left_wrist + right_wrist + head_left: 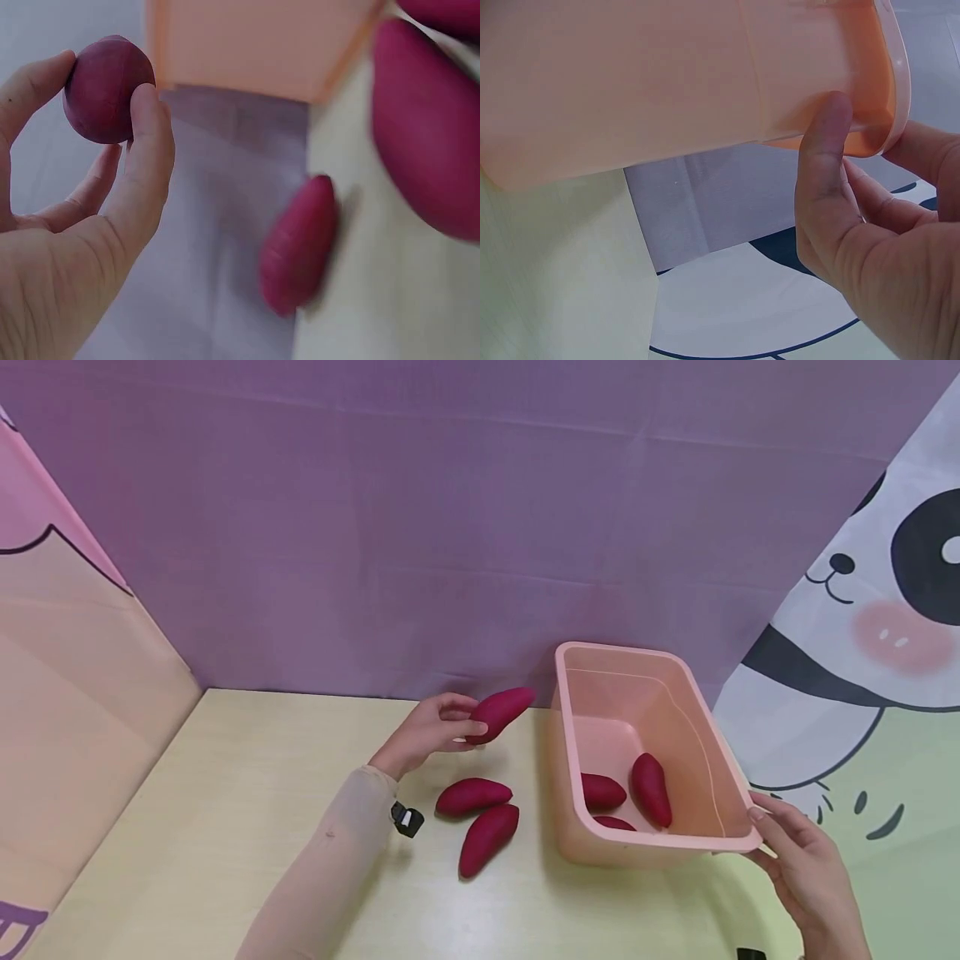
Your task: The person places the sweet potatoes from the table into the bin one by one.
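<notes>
1. The left hand [429, 729] pinches a purple sweet potato [501, 711] by one end, thumb on one side and fingers on the other, and holds it off the table [247, 777], just left of the pink tub [720, 839].
2. That end grip leaves most of the potato hanging free. It looks best to keep the pinch firm so the long end does not swing down.
3. The right hand [806, 868] holds the tub's near right corner, thumb against the outer wall and fingers hooked under the rim. In the right wrist view the tub's base appears tilted off the table, so a steady hold matters.
4. Three potatoes [651, 788] already lie at the tub's near end. The far end is bare, which seems the safer spot to lower this one.
5. The potato should clear the tub's left rim before it goes down; a low release would spare the thin wall a knock.
6. Two more potatoes [480, 818] lie touching on the table below the left hand, near the tub. A sleeve could nudge them.
</notes>
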The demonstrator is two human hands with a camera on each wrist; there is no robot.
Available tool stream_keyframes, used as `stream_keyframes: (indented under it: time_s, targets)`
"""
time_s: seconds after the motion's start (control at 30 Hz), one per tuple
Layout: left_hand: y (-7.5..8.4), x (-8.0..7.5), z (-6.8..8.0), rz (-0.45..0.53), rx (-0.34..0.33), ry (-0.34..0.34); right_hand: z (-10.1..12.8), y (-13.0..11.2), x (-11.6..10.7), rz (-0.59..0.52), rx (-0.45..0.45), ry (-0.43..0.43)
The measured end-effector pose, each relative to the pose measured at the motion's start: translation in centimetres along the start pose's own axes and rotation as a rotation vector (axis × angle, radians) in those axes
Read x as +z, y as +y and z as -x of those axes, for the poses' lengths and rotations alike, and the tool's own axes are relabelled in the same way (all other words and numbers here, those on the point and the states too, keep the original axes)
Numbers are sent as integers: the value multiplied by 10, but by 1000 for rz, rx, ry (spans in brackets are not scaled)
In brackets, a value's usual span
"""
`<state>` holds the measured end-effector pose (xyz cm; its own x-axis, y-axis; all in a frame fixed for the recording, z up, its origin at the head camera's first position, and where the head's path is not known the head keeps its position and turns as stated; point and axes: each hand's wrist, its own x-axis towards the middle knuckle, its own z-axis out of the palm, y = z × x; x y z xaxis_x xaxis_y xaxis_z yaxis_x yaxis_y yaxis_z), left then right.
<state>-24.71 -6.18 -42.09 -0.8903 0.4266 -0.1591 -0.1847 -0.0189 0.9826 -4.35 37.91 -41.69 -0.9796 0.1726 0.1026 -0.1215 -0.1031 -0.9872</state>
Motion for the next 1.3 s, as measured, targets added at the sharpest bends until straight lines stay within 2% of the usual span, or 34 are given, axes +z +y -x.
stream_keyframes:
  time_s: [0.1, 0.2, 0.47, 0.6, 0.83, 0.93, 1.07, 1.17, 1.3]
  targets:
    - [16, 9, -3, -3, 16, -24, 0, 1, -1, -7, -5, 2]
    - [30, 22, -8, -46, 32, -33, 0, 1, -1, -8, -2, 14]
    - [70, 70, -27, -138, 75, -78, 1, 0, 1, 2, 4, 20]
    - [88, 100, -38, -231, 95, -106, 3, 0, 1, -1, 7, 24]
    - [112, 164, -52, -529, 116, -82, 7, -1, 1, -8, 14, 45]
    - [116, 188, -55, -548, 81, -87, 7, -2, 3, 12, 22, 52]
    - [110, 206, -56, -573, 63, -154, 7, -2, 7, 32, 35, 54]
    - [100, 211, -56, -691, 39, -239, 8, -2, 9, 45, 37, 58]
    - [88, 217, -56, -890, -45, -308, 7, -1, 12, 61, 35, 58]
